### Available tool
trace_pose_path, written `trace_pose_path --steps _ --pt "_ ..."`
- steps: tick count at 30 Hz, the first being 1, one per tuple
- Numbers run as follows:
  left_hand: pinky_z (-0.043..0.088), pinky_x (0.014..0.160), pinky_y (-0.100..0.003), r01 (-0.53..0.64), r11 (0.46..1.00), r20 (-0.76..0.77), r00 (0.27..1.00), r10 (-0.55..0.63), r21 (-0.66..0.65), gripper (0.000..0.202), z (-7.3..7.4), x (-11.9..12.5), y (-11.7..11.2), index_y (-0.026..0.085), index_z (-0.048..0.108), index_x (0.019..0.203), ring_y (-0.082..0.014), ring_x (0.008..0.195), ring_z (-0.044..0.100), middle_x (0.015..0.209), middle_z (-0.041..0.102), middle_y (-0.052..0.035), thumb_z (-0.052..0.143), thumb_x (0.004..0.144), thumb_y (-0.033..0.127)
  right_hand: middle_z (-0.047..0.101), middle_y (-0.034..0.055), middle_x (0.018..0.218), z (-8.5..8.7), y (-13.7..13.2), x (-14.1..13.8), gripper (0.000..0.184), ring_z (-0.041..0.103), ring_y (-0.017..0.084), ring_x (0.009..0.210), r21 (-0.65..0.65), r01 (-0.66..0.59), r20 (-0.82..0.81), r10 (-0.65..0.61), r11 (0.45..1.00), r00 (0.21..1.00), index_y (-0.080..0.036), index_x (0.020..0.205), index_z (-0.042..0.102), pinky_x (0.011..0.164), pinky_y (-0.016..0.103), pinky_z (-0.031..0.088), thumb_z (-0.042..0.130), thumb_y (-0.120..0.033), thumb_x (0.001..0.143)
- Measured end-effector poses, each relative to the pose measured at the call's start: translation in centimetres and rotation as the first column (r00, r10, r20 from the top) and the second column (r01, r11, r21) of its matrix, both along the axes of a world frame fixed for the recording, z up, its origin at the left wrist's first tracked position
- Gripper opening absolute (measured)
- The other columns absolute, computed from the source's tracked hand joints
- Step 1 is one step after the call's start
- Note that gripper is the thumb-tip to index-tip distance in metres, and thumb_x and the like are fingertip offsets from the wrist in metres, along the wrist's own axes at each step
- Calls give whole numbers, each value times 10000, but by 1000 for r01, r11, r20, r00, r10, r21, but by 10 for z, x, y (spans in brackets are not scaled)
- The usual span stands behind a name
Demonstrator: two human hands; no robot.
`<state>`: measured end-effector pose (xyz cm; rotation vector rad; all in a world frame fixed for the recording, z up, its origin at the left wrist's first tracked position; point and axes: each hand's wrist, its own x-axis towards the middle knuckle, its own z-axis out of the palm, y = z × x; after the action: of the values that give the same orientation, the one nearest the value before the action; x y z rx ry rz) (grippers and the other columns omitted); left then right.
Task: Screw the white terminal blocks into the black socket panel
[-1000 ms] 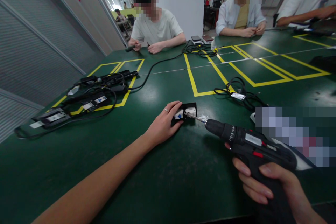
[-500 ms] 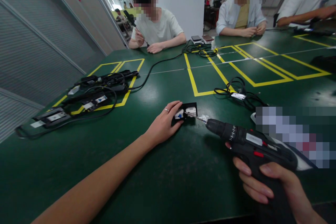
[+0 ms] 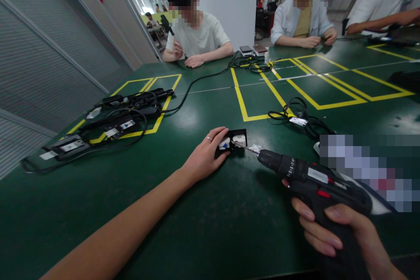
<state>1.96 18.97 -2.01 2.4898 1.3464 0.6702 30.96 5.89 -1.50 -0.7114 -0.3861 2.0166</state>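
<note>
On a green worktop (image 3: 197,210), the left hand (image 3: 204,153), from eight o'clock, pinches a small black box (image 3: 239,138) near the centre, while the right hand (image 3: 359,224) wraps a drill (image 3: 315,179) at four o'clock, whose slanted bit (image 3: 245,146) could skid if the box twists.

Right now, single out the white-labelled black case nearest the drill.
The small black case gripped by the left hand, with the drill pointed at it. The other labelled cases lie far left, untouched.
</note>
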Motion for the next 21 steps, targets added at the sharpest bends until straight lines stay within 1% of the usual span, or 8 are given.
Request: trace_pose_path --steps 5,11,14,17,21 --pt "364 1085 -488 5 1000 17 1000 -5 11 600 0 0 0 244 256 1404 -286 1290 389 1420 330 -98 507 860 243 522 34 756 -2 1 3 572 257 41 386 36 -39 -15 40 999 999 -195 1267 500 379 237 284 562 -247 700" --pt "345 1107 -456 4 1000 7 1000 -4 8 606 -2 0 1 243 252 1405 -268 1301 374 1426 321 -86 513 857 243 523 37 766 -2 1 3 570 263 38 391 50 -35 -2 35 998 999 -194 1273 498 381 235 297 564 -254 710" --pt "337 1111 -456 9 1000 9 1000 -9 13 605 -2 0 1 237 248 1405 -265 1302 371 1424 322 -89 509 860 245 522 37 761 -3 1 3 573 264 39 389 55 -37 -2 37 998 999 -186 1276 490 377 235 295 560 -254 712" --pt "340 1108 -458 12 1000 10 1000 -12 13 600 -2 0 1 232 250 1405 -265 1302 371 1423 324 -92 504 862 242 516 36 753 -3 0 2 568 263 41 386 44 -26 -4 26 999 1000 -186 1273 486 381 239 290 548 -242 712" --pt "349 1099 -474 11 1000 16 1000 -11 13 600 -2 0 1 240 248 1406 -276 1300 374 1421 326 -93 503 862 248 509 35 737 0 -2 1 614 238 41 385 -9 11 -6 -11 1000 1000 -186 1295 460 377 232 269 554 -239 691"
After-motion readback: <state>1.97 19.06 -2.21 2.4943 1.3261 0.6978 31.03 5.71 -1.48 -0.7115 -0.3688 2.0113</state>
